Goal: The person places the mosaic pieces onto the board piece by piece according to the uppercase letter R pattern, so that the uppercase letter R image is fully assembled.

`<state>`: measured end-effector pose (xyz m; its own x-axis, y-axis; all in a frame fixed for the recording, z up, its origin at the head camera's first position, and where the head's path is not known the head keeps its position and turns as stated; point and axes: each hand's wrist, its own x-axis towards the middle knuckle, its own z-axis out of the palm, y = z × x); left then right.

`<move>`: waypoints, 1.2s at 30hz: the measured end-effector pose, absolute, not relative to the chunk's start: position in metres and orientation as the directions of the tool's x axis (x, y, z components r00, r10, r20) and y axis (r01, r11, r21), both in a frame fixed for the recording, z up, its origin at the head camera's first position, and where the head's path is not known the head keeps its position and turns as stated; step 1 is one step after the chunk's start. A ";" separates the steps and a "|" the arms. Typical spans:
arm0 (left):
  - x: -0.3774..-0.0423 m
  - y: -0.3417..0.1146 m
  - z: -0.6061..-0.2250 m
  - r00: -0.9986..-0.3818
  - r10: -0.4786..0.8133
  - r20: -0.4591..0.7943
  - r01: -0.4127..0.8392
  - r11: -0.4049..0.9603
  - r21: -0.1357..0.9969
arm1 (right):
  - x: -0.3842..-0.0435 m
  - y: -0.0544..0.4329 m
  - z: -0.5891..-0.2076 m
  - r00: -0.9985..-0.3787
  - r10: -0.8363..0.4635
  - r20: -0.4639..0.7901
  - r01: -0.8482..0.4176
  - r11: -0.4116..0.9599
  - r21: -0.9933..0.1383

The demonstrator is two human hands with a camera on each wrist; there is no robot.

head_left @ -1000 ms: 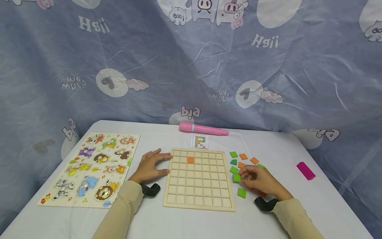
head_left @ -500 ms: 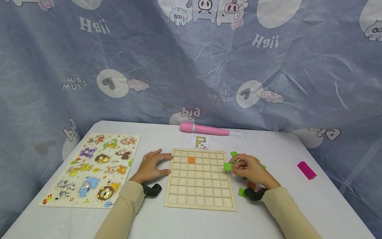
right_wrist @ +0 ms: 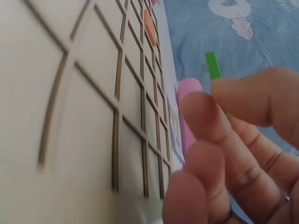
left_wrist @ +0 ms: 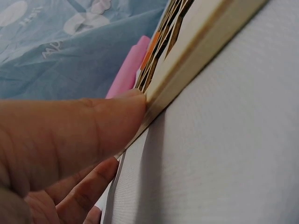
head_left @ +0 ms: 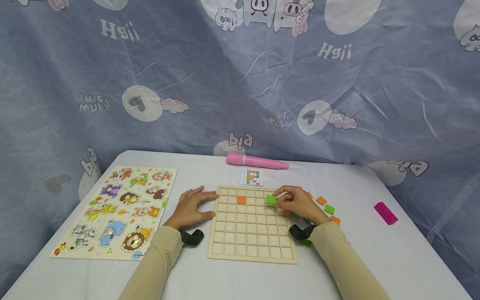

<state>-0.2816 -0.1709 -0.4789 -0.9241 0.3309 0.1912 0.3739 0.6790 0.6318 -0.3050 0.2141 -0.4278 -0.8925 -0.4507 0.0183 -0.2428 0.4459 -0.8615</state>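
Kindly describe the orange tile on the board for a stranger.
On the white table, find the wooden grid board the left hand touches. In its second row from the far edge, the orange tile is the only tile seen lying in a compartment.

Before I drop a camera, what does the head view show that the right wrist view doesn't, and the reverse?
Only the head view: the left hand, the animal puzzle, the magenta block and the loose tiles.

Only the right wrist view: the palm side of the fingers pinching the green tile, seen edge-on.

Both: the right hand, that tile, the wooden grid board with its orange tile, and the pink stick.
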 end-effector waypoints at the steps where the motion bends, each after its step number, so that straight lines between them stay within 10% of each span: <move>1: -0.282 -0.171 -0.479 -0.924 0.330 0.191 0.373 0.679 0.633 | -0.306 0.211 -0.428 -0.893 -0.450 0.027 -0.249 0.443 -0.861; 36: -0.282 -0.171 -0.479 -0.920 0.340 0.194 0.384 0.688 0.616 | -0.321 0.147 -0.437 -0.918 -0.396 -0.016 -0.266 0.644 -0.717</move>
